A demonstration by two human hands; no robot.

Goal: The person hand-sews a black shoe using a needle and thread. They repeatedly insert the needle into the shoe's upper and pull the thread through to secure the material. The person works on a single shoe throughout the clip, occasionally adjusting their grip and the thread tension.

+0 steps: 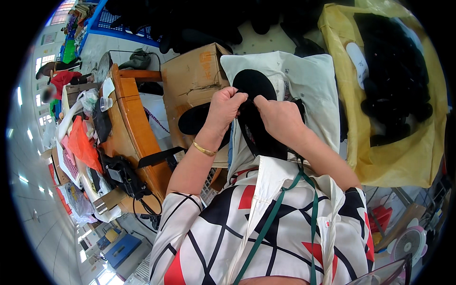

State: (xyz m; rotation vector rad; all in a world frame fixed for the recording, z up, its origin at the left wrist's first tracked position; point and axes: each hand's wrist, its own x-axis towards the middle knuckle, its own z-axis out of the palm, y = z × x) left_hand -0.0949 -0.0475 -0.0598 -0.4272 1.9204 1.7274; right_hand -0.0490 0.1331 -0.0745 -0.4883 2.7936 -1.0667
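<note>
Over my lap, a black shoe-shaped cloth piece (254, 83) with a rounded end lies on a white cloth (304, 71). My left hand (225, 108) pinches at its edge with thumb and finger pressed together. Close beside it, my right hand (278, 118) is also closed at the black piece, knuckles up. The small spot between my fingertips is too dark to make out. Another black rounded piece (194, 119) sits left of my left wrist, partly behind the forearm.
A cardboard box (192, 71) stands left of the cloth, beside a wooden stool-like frame (130, 107). At right, a yellow bag (399, 164) holds many black pieces and a white sole-shaped one (357, 64). A pink-white fan (408, 244) is at lower right.
</note>
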